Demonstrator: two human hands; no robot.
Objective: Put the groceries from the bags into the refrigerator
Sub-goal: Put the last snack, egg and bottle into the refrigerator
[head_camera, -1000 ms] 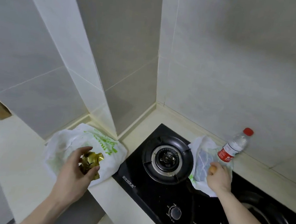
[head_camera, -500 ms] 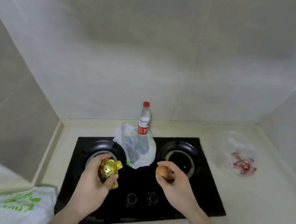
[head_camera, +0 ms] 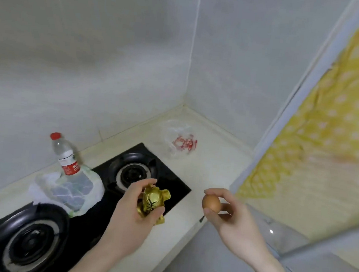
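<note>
My left hand (head_camera: 136, 210) is closed around a gold foil-wrapped item (head_camera: 153, 202), fingers curled over its top and the thumb under it. My right hand (head_camera: 230, 217) pinches a brown egg (head_camera: 211, 202) between thumb and fingertips. Both items are held in the air above the near edge of the desk (head_camera: 206, 167), well apart from each other.

Handling, as I judge it:
- Egg: light, rigid, brittle shell, smooth surface. Hold it across the long axis with light, even pressure. A squeeze or a knock against a hard edge would likely crack it.
- Foil item: light; the wrapper is thin and creases easily. The contents cannot be determined. Cradle it from below and do not crush it.

Surface and room:
- The desk is a pale countertop set into a corner of grey tiled walls.
- A black two-burner gas hob (head_camera: 92, 206) is recessed in it.
- A white plastic bag (head_camera: 68, 191) lies between the burners, with a red-capped water bottle (head_camera: 65, 157) leaning out of it.
- A clear bag with red contents (head_camera: 180, 141) lies near the corner.
- A yellow dotted cloth (head_camera: 328, 128) hangs at right.
- The refrigerator cannot be identified with certainty.
</note>
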